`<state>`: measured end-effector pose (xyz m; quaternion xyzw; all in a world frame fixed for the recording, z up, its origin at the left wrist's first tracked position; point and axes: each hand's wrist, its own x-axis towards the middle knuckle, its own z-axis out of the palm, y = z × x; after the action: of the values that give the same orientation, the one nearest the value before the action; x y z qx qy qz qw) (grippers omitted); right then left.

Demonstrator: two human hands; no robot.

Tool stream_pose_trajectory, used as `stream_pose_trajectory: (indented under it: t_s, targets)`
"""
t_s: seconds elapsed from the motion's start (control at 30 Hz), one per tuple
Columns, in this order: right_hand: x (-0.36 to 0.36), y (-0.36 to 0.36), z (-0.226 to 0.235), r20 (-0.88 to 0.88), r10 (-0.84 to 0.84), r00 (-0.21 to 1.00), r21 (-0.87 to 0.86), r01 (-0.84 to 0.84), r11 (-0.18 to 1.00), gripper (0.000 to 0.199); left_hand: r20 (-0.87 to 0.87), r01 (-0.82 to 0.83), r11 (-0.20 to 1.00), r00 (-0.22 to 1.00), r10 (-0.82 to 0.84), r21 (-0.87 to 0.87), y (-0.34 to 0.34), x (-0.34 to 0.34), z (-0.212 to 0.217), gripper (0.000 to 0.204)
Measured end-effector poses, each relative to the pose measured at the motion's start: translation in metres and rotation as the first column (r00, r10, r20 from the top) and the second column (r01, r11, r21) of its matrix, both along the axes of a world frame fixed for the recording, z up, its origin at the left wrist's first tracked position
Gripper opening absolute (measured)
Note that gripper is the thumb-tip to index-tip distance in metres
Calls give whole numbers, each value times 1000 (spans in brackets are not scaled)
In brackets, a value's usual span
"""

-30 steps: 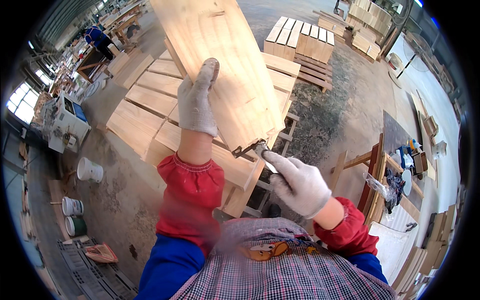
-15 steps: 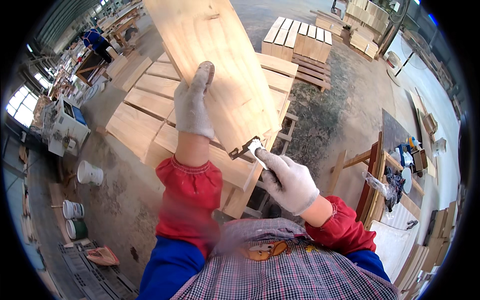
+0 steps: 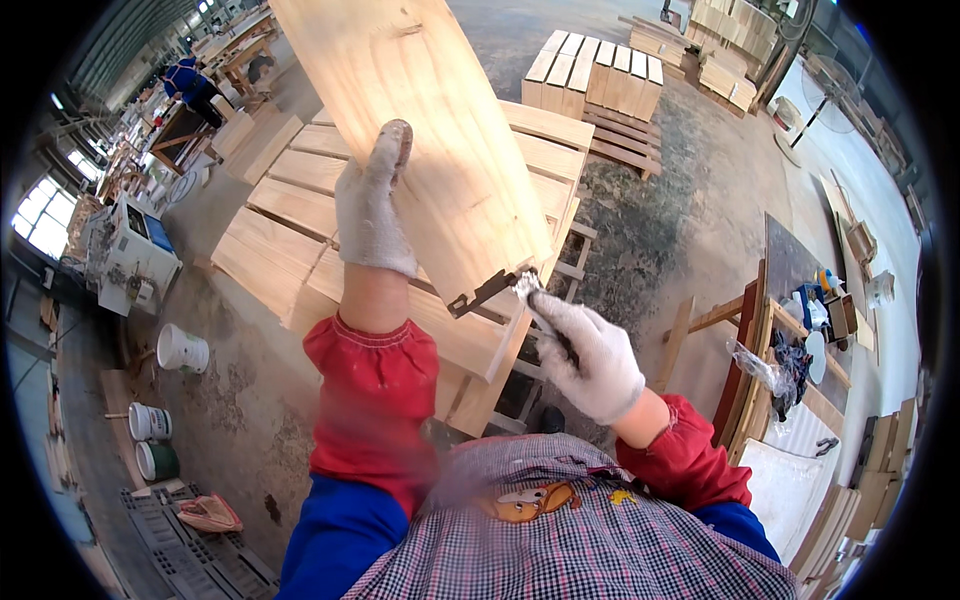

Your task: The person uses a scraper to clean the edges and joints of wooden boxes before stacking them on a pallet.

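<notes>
One gloved left hand (image 3: 374, 210) clamps the left edge of a long pale board (image 3: 440, 130), thumb on top, other fingers tucked out of sight. Right hand's (image 3: 595, 362) fingers are pinching a small tool (image 3: 526, 284), pale tip right by the board's dark notched end; can't tell if it's touching. Board's held over a wooden stack (image 3: 262, 247). Further out, white bucket (image 3: 182, 347) on the left, cluttered surface (image 3: 785, 245) on the right.

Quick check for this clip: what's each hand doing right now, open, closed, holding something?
Left hand: closed on the wooden board, thumb on its face.
Right hand: closed on a small tool, exact kind unclear.
</notes>
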<state>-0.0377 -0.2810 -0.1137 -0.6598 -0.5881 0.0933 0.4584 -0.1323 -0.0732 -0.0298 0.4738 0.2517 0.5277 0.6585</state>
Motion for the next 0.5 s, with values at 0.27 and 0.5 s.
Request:
stream_pose_trajectory:
  t_s: [0.27, 0.5]
  targets:
    - [4, -3, -2, 100, 71, 993, -12, -70, 997, 49, 51, 29, 999, 998, -26, -45, -1, -1, 2, 50]
    - [14, 17, 40, 453, 263, 852, -192, -195, 962, 52, 38, 27, 1000, 999, -27, -15, -5, 0, 2, 52]
